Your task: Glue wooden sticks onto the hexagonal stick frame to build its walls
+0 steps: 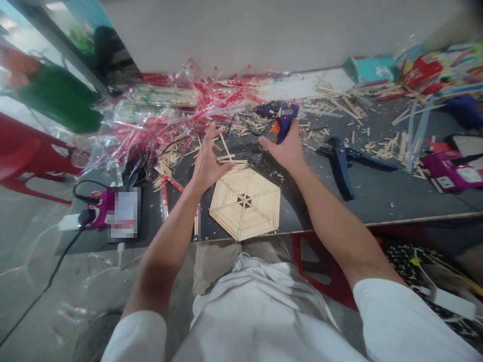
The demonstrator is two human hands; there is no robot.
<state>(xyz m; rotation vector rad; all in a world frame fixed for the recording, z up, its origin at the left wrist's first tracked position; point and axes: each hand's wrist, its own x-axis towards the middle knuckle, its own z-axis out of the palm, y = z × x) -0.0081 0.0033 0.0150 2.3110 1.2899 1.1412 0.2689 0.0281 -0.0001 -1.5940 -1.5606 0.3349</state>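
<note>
The right hand (285,148) has its fingers clamped round a blue hot glue gun (281,114), held up clear on the far side! The left hand (209,163), fingers spread apart, hovers beside loose wooden sticks (232,162). The hexagonal stick frame (245,203) lies flat at the tabletop's (362,196) near edge, within easy reach of both.

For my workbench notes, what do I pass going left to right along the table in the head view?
Magenta plugged-in device, hexagonal wooden stick frame, dark blue-handled pliers, flat magenta carton.
</note>
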